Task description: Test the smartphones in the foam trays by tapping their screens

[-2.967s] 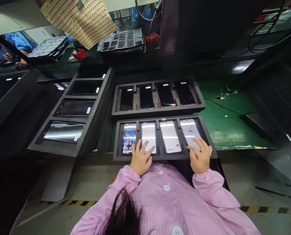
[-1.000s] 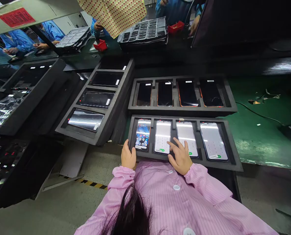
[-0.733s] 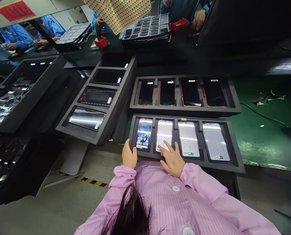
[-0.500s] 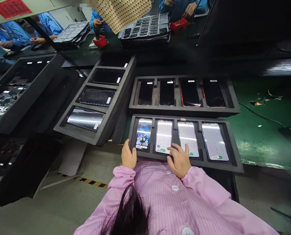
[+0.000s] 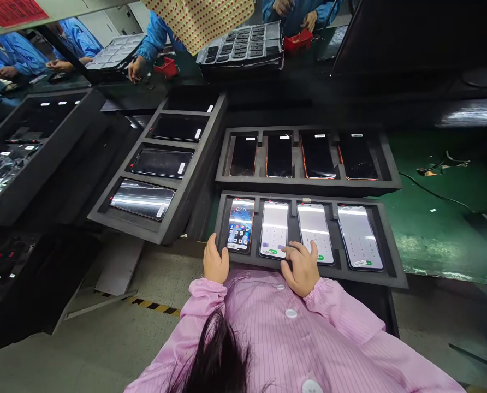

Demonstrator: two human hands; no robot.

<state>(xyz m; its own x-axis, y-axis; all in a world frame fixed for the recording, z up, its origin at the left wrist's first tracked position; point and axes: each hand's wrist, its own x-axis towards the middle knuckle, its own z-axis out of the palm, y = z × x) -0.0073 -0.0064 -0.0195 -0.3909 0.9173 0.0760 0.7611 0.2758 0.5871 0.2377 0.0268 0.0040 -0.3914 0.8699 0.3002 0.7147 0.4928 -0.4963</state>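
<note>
Our right hand [image 5: 302, 271] is loosely bent over the front tray [image 5: 394, 267], holding nothing, its fingers [image 5: 285, 249] at the lower right of the second phone [image 5: 274, 221] from the left, beside its green button; whether they press the glass we cannot tell. Our left hand [image 5: 215, 265] is at the tray's near-left corner, fingers and thumb apart; whether they grip the edge we cannot tell. For clean touches, we should use one fingertip, lightly and squarely, with the palm lifted clear of the third phone [image 5: 314, 221], and let the left hand steady the tray without brushing the leftmost phone [image 5: 241, 218]. The four lit phones lie face up in separate recesses, slim rounded rectangles of glossy glass streaked with overhead light. The tray looks like matte, dense dark foam with notched dividers. Behind it, the rear tray [image 5: 268, 184] carries dark-screened phones with orange edges and small white labels. The green bench [image 5: 423, 234] has a smooth sheen, while our pink sleeve [image 5: 337, 300] is thin, creased cloth gathered at the cuff.
</note>
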